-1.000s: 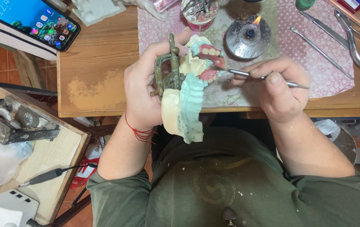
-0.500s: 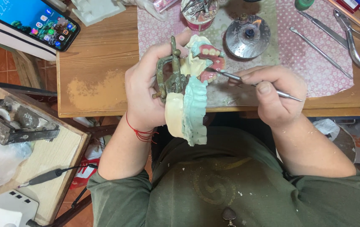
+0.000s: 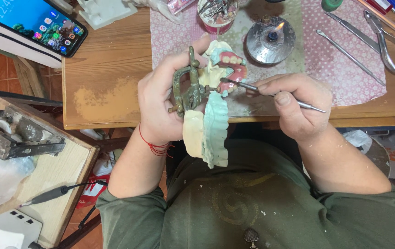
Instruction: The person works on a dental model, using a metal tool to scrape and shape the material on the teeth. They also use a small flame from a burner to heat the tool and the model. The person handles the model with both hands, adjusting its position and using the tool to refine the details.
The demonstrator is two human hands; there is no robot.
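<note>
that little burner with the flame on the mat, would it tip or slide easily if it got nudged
Probably not tip: the spirit burner looks low and wide-based. It may slide some, since it sits on a thin patterned mat. Its flame is lit, so a nudge looks risky.

Lit burner (image 3: 271, 39) and tool cup (image 3: 217, 16) crowd the mat (image 3: 340, 78) ahead.

Phone (image 3: 36, 25) far left on table (image 3: 110, 74), burner (image 3: 271, 39) behind hands, pliers (image 3: 389, 41) right on mat (image 3: 345, 69)
</note>
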